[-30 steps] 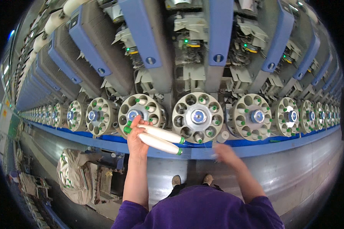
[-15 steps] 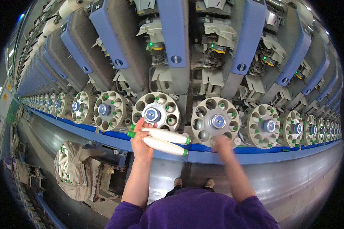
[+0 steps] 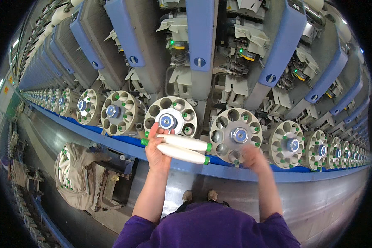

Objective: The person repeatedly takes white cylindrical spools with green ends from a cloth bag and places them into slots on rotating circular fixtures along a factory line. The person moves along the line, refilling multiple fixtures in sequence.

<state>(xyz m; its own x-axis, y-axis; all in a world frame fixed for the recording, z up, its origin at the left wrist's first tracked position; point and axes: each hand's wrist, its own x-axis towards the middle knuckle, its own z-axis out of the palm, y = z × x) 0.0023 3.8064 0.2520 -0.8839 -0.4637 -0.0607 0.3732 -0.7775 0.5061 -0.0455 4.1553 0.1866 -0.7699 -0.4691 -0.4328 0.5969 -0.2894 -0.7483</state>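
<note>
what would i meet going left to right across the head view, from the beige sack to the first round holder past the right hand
Beige sack → left hand holding two white bobbins → right hand, blurred → round holder.

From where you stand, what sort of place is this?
Probably a textile mill, likely a yarn-winding line: a long row of round magazines, white bobbins in the left hand, and a sack holding more of them.

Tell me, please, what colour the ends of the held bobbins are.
The bobbin ends are green, best seen in the head view.
</note>
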